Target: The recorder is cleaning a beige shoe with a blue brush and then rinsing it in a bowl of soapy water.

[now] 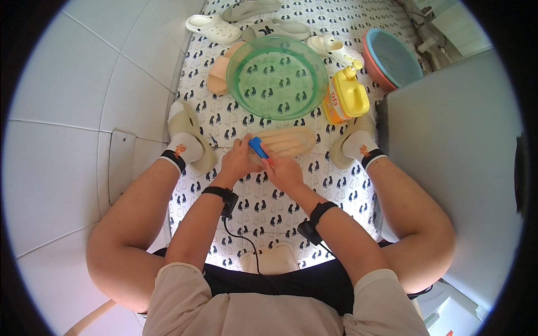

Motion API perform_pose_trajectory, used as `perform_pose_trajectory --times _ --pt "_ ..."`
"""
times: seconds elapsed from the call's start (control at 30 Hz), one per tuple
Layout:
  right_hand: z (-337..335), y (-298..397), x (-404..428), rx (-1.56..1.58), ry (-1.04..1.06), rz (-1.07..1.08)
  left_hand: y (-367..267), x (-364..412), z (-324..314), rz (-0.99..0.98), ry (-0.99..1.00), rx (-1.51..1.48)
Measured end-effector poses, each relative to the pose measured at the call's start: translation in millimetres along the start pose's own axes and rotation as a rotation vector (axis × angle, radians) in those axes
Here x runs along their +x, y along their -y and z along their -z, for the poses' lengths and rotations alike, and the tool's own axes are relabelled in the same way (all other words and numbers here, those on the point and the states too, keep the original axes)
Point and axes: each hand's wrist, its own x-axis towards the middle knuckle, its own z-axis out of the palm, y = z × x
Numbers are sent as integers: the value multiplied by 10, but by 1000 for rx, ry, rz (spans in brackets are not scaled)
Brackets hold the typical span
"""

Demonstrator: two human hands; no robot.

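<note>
A peach slipper (290, 139) lies on its side or sole-up on the patterned floor between my feet, its ridged surface facing me. My left hand (240, 161) grips its left end, fingers around the near edge. In my right hand (284, 171) is a small brush-like tool (257, 147) with a blue head and a red handle. The blue head rests against or just over the slipper's left end. Its underside is hidden, so bristles cannot be made out. Part of the slipper's left end is covered by both hands.
Beyond the slipper stands a translucent green basin (275, 116), with a yellow detergent jug (352, 94) at its right. Another peach slipper (218, 75), white clogs (214, 28) and grey shoes (277, 29) surround it. Stacked basins (393, 56) sit far right. Tiled wall (54, 84) left, grey appliance (454, 147) right.
</note>
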Motion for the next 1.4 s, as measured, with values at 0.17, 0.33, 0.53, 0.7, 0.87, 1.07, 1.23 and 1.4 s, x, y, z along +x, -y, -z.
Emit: perform_pose_trajectory --times 0.17,0.33,0.53,0.7,0.87,1.07,1.23,1.4 --pt "281 -329 57 -215 -28 -186 146 -25 -57 -75 -98 -30" --pt "589 -911 5 -213 -125 -296 65 -2 -86 -69 -70 -14" --pt "70 -393 4 -68 -100 -131 -54 7 -37 -38 -35 1" --pt "9 -53 58 3 -49 -14 48 -2 -72 -41 -68 17" --pt "355 -563 173 -240 -77 -290 46 -6 -33 -67 -76 16" --pt "386 -789 214 -99 -209 -315 -103 -17 -39 -98 -72 -39" --pt "75 26 201 45 -109 -169 -159 15 -90 -102 -134 -30" --pt "169 61 222 -7 -33 -98 -38 35 -174 -70 -140 -116"
